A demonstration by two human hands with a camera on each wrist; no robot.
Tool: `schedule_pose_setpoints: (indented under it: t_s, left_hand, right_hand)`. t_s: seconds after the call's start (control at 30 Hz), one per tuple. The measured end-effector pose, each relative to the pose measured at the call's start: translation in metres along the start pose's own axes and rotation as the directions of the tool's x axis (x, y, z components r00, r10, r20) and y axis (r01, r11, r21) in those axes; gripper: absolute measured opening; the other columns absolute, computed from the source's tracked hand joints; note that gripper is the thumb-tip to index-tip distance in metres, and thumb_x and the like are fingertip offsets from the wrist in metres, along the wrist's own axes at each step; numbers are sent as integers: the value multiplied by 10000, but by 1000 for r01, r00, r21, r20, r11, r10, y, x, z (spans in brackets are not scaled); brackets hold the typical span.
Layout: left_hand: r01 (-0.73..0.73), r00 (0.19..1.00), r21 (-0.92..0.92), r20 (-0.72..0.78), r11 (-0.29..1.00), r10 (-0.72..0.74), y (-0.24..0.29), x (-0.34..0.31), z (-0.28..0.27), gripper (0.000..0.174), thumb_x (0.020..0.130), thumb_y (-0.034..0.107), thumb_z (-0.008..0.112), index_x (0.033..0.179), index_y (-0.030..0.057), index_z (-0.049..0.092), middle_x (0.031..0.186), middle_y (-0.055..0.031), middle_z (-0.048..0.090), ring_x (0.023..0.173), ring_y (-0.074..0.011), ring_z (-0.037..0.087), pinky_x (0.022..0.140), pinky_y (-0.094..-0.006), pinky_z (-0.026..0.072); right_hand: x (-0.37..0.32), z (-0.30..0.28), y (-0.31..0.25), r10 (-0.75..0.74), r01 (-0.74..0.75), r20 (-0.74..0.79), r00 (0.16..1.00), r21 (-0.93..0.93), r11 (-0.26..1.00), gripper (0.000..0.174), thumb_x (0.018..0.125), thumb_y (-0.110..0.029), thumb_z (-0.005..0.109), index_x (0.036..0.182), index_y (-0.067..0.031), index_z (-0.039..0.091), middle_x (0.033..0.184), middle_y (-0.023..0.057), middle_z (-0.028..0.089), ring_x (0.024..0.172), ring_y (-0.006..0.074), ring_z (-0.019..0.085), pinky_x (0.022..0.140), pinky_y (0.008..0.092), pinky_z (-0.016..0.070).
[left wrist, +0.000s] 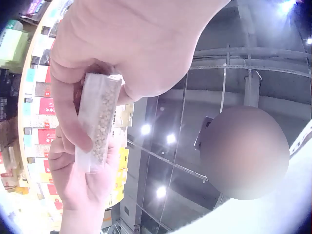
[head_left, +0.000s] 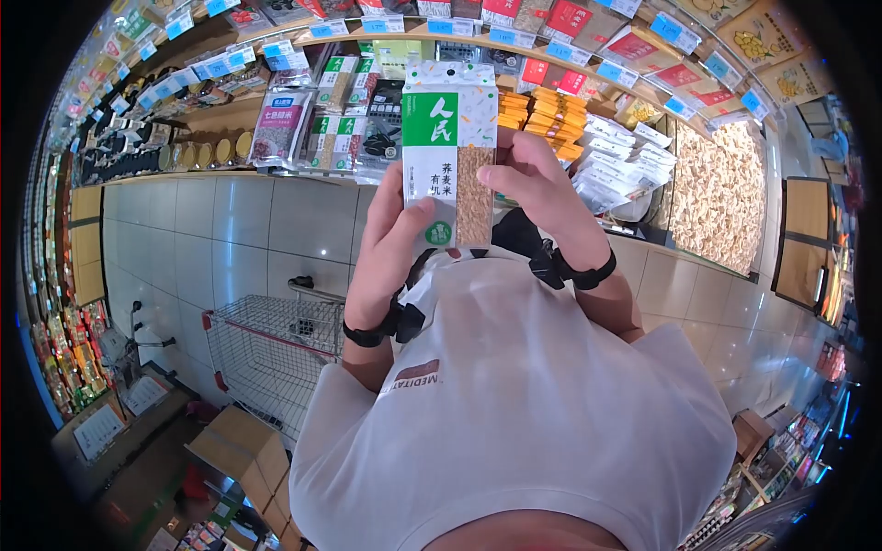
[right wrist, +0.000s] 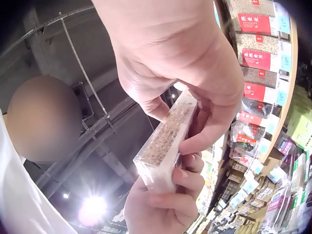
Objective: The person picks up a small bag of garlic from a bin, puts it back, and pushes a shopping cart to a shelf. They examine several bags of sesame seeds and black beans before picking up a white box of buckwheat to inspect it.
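Upright before the chest is a pack of buckwheat (head_left: 430, 165), white and green with a clear window onto brown grains. My left hand (head_left: 390, 234) grips its lower left edge, thumb on the front. On the opposite edge, my right hand (head_left: 542, 188) holds the pack higher up, its thumb over the grain window. The left wrist view shows the narrow side of the pack (left wrist: 100, 122) between both hands, with left fingers curled along it. In the right wrist view the grain-filled side of the pack (right wrist: 165, 134) faces the camera.
A shelf of bagged grains (head_left: 340, 106) with price tags spans the front. White packets (head_left: 616, 161) and a bin of pale dried pieces (head_left: 717, 188) stand to the right. A wire shopping cart (head_left: 266, 344) is at the left, with cardboard boxes (head_left: 243, 450) behind it.
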State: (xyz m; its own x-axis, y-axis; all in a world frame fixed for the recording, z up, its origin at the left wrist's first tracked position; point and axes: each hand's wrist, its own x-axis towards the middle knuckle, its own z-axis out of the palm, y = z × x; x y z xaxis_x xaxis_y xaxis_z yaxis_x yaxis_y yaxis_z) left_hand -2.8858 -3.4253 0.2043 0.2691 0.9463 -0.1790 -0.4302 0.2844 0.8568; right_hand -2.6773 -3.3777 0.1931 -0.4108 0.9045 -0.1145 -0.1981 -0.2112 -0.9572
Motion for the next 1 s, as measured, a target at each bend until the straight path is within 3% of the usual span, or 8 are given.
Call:
schedule_pose_setpoints:
  t_s: [0.03,0.1,0.33,0.4,0.47,0.57,0.67,1.0]
  left_hand:
    - [4,1000,1,0,1000,-4,-1,0,-1,435,1009,86,508,1414,-14,383,1205,-127,602,975,-177,660,634,-321,609]
    - [-30,999,33,-9,999,31,-2,2,-4,465,999,59,517,1433,-18,368,1208,-115,597,983,-181,655,626,-330,608]
    - [-80,991,162,118,984,61,-39,30,-52,611,876,31,732,1412,-17,443,1231,-89,642,1100,-148,640,896,-315,566]
    - [-41,994,52,107,998,36,-54,31,-66,659,823,50,809,1396,-15,489,1237,-85,663,1129,-132,634,987,-305,514]
    - [-125,988,102,102,987,114,-64,30,-79,628,846,58,789,1397,-17,497,1246,-86,666,1114,-144,652,971,-308,528]
    - [67,998,-254,-5,965,-70,-84,28,-108,521,946,161,676,1404,-1,489,1272,-128,659,1126,-256,682,937,-420,587]
    - [78,996,-397,1,914,-84,-106,26,-135,595,959,254,660,1446,0,431,1341,-175,610,1114,-363,680,924,-511,594]
    - [-93,949,-249,-317,964,10,-140,4,-221,505,927,60,659,1390,-34,480,1325,-192,613,1174,-381,651,1023,-468,545]
  right_hand:
    - [0,0,2,2,-2,-2,1000,3,1000,481,898,-120,647,1345,42,573,1204,83,661,1059,130,622,929,287,491]
    - [0,-1,4,-42,42,-3,999,60,997,403,944,-66,639,1320,53,557,1146,92,679,941,144,681,729,292,580]
    - [13,0,15,27,-26,-32,999,27,999,390,949,-85,642,1303,54,555,1140,120,679,933,167,696,720,299,602]
    - [14,3,18,75,-75,-30,997,-18,997,395,949,-91,644,1301,54,540,1131,133,681,938,181,705,721,309,614]
    - [18,4,27,101,-100,-14,995,23,995,463,945,-91,650,1355,40,480,1119,139,685,941,192,712,721,314,622]
    - [24,-4,32,143,-142,-6,990,-121,982,581,947,-103,659,1446,-17,374,1127,140,677,926,181,698,716,297,601]
    - [22,-14,25,137,-140,-25,990,-200,970,575,959,-120,652,1460,-47,378,1136,127,672,912,169,690,733,297,586]
    - [3,-55,25,259,-265,-61,964,-310,913,417,980,-223,666,1335,-31,560,1031,69,699,884,123,664,777,271,541]
